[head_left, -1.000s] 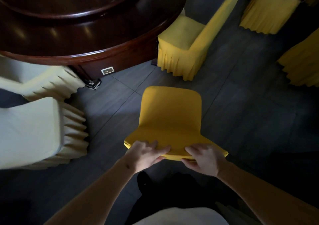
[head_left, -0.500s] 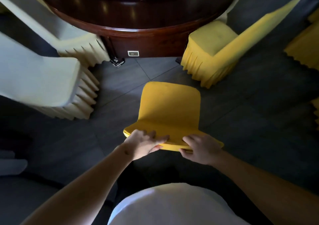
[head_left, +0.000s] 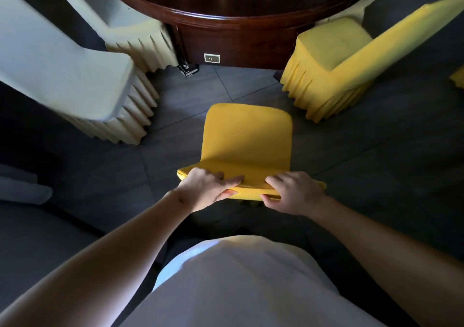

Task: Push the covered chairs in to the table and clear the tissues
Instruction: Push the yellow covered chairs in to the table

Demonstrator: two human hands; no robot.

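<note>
Both hands clasp the top edge of the yellow covered chair point(head_left: 247, 136): the left hand point(head_left: 206, 188) has fingers curled over the backrest with the thumb underneath, and the right hand point(head_left: 292, 193) grips the same edge just beside it. That chair stands in the open gap between a pale covered chair point(head_left: 75, 75) and another yellow chair point(head_left: 334, 58), with its seat facing the dark round table point(head_left: 251, 18) but well short of it. Pushed off-line, its skirt could catch a neighbour's pleats, or the loose cover could slide on the backrest instead of moving the frame. Its legs are hidden under the fabric. No tissues are visible, and the tabletop is mostly cut off.
</note>
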